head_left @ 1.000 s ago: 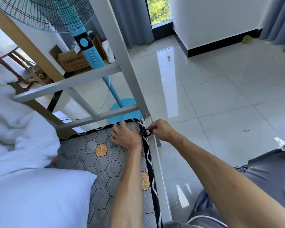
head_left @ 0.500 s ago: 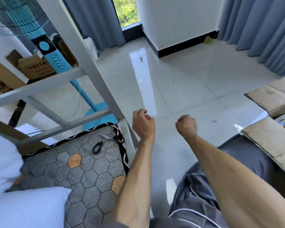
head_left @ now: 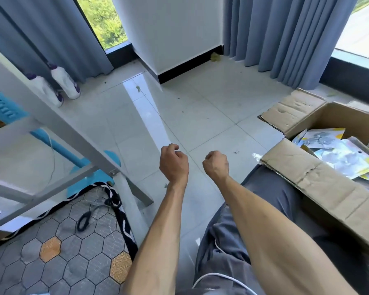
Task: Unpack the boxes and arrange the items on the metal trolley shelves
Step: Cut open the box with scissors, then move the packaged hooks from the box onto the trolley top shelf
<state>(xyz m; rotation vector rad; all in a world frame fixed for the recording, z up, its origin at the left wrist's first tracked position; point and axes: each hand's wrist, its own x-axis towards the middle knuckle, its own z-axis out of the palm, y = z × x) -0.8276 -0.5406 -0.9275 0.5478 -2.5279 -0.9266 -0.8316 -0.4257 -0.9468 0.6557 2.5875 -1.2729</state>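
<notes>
Head cam, looking down: both hands are up in mid-air over the tiled floor point(head_left: 211, 107), fingers curled into loose fists, nothing held in either. Left hand point(head_left: 173, 165) sits just beside right hand point(head_left: 216, 166), a small gap between them, knuckles pointing away from the body. Key relation: the open cardboard box point(head_left: 320, 175) lies to the right of the right hand and slightly nearer the body, resting against the person's grey shorts point(head_left: 264, 201). Its long axis runs diagonally, from near the right hand back toward the lower right. Flaps are folded out; inside are flat printed packets point(head_left: 345, 160), stacked loosely, pale w/ yellow bits. Right hand is clearly the nearer one; left would have to cross over. My guess is the next move is a reach rightward and down into the box, w/ the near flap edge the thing to clear. No metal trolley that I can name for sure; a grey metal frame point(head_left: 58, 124) stands to the left of the left hand, prob. a bed or rack. Below-left of the left hand: hex-pattern mat point(head_left: 58, 248) w/ black scissors point(head_left: 87, 216) lying on it. Farther off, beyond the frame, two white bottles point(head_left: 62, 84) stand on the floor by blue curtains point(head_left: 285, 33).
</notes>
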